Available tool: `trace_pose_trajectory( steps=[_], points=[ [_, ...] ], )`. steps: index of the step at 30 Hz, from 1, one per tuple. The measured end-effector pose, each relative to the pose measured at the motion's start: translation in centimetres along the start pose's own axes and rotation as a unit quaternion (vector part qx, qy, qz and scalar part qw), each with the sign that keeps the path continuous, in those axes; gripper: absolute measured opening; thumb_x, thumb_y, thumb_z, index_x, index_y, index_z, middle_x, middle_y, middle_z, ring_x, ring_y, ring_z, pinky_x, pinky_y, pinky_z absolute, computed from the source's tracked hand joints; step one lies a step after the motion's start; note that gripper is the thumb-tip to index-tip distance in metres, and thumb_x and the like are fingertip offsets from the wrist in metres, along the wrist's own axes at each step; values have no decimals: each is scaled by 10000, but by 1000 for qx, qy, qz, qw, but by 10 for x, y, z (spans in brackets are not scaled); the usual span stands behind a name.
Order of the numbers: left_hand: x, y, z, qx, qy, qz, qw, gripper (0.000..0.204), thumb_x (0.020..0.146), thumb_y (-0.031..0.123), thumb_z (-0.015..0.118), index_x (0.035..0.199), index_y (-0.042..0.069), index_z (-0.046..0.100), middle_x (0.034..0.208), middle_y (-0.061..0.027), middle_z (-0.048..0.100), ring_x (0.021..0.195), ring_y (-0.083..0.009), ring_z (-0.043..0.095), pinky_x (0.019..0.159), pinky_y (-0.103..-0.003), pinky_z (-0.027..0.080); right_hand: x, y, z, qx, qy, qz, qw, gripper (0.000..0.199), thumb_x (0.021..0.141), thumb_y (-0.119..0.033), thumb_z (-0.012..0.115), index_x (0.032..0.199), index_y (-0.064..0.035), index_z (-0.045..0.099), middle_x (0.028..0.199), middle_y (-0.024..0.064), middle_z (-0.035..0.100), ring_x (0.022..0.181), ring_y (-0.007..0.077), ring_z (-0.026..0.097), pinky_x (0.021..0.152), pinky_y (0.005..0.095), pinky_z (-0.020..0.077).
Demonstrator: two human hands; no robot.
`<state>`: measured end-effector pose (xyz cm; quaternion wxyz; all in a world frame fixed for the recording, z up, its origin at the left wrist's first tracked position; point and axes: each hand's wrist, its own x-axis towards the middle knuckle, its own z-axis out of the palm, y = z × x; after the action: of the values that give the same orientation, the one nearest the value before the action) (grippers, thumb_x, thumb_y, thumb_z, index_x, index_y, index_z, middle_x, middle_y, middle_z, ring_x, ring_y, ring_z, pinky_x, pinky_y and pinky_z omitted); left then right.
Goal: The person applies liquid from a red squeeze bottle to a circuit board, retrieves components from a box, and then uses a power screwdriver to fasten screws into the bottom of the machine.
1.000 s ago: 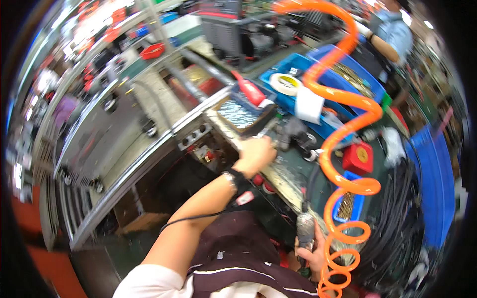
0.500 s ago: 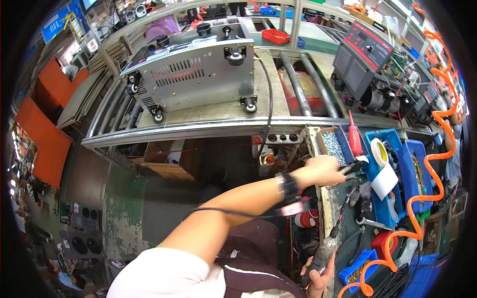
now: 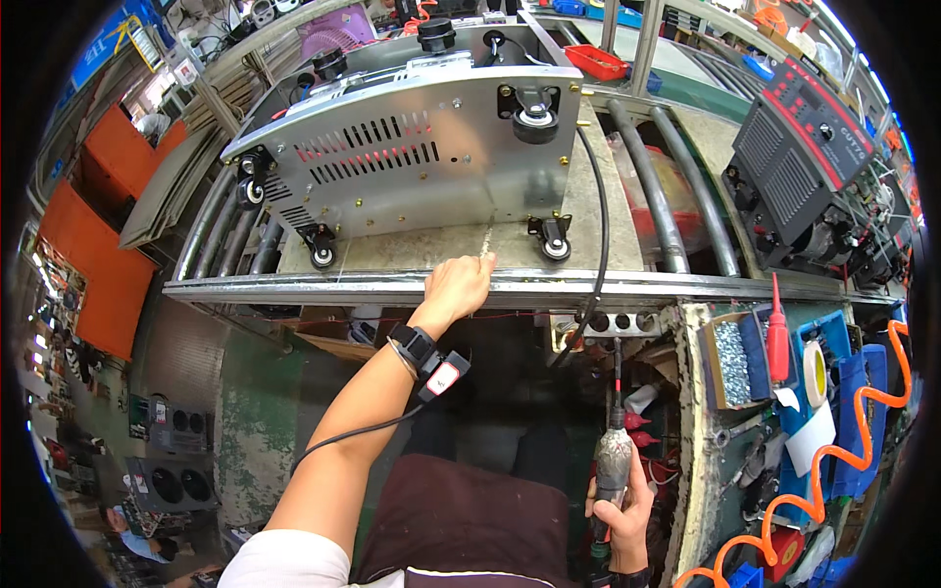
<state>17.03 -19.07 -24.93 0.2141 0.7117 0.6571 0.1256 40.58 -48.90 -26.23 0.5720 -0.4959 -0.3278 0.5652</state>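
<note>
My left hand (image 3: 459, 286), wearing a dark wrist strap (image 3: 416, 349) with a cord, hangs over the front rail, just below the metal chassis. Its fingers are curled together; what they hold, if anything, is hidden. At the lower right my right hand (image 3: 627, 519) grips a power screwdriver (image 3: 615, 461) with its long bit pointing up and away. The silver chassis (image 3: 392, 186) stands with its slotted, bolted panel facing me. Casters show at its corners, such as a lower right caster (image 3: 556, 238) and a lower left caster (image 3: 321, 247).
The front rail (image 3: 392, 290) borders a roller line with bare rollers (image 3: 652, 186). A dark red-trimmed machine (image 3: 799, 147) stands to the right. Beside me a bench carries a screw box (image 3: 728, 363), a red bottle (image 3: 777, 343), blue bins (image 3: 863, 392) and an orange coiled hose (image 3: 818, 465).
My left hand has left the tool bench and swung left to the chassis. The screwdriver has moved left and now points upward. My view has turned and come closer to the chassis.
</note>
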Motion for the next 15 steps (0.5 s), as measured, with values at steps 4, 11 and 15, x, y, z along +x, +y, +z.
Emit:
trace_pose_trajectory(
  steps=[4, 11, 15],
  points=[
    [8, -4, 5, 9, 8, 9, 1000, 557, 949, 406, 336, 824, -31, 658, 881, -259, 636, 886, -457, 588, 797, -525, 441, 25, 14, 10, 10, -30, 19, 999, 921, 647, -92, 739, 1422, 34, 258, 953, 94, 592, 707, 111, 559, 611, 229, 462],
    [5, 3, 5, 82, 66, 35, 994, 503, 937, 360, 378, 768, -16, 665, 762, -241, 639, 769, -432, 619, 730, -507, 475, 35, 14, 14, 10, -39, 45, 998, 917, 643, -78, 753, 1415, 41, 272, 1062, 75, 570, 782, 101, 550, 650, 221, 460],
    [6, 10, -3, 151, 50, 66, 985, 446, 914, 321, 426, 743, -9, 673, 717, -225, 640, 714, -412, 634, 690, -495, 490, 27, 12, 10, 12, -30, 63, 998, 915, 648, -82, 756, 1414, 40, 272, 1049, 68, 571, 773, 99, 548, 650, 221, 463]
  ],
)
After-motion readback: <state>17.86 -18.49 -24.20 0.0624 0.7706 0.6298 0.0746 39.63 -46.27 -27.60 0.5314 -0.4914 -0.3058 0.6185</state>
